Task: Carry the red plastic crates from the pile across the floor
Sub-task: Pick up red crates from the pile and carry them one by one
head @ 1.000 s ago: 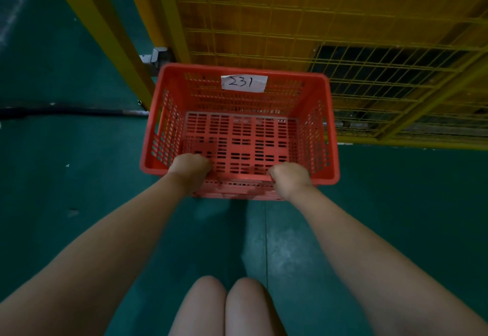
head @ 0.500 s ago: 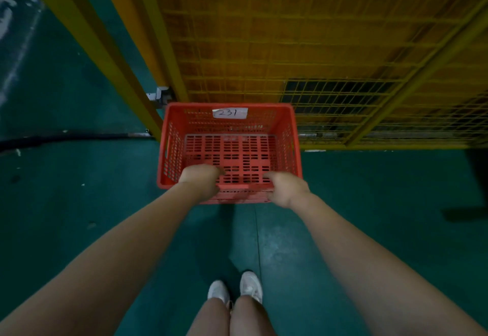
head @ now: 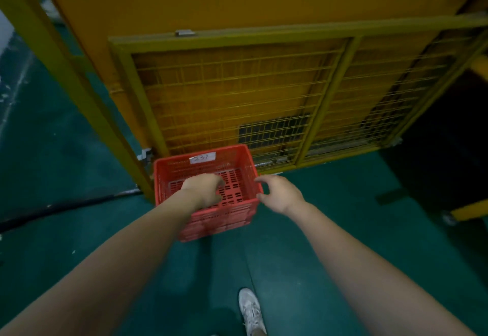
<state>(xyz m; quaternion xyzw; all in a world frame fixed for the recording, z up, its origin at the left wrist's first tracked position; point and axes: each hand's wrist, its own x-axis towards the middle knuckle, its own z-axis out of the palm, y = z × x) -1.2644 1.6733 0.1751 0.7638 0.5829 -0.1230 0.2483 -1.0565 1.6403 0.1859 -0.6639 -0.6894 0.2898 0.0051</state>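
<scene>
The yellow mesh guard panel (head: pixel 237 98) fills the view ahead, its foot meeting the green floor (head: pixel 330 230). The red plastic crate (head: pixel 224 219) sits on that floor, its far wall close against the mesh and tucked beside the yellow post (head: pixel 87 98), likely to keep it out of the walkway. Our left hand (head: pixel 203 190) hovers over the near rim, fingers loosely curled round nothing. Our right hand (head: pixel 281 194) is spread wide just beside the right corner. We judge this crate delivered. Its paper label (head: pixel 202 158) reads 231.

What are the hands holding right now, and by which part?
Right hand holds nothing, open beside the red crate. Left hand overlaps its near rim; grip unclear.
</scene>
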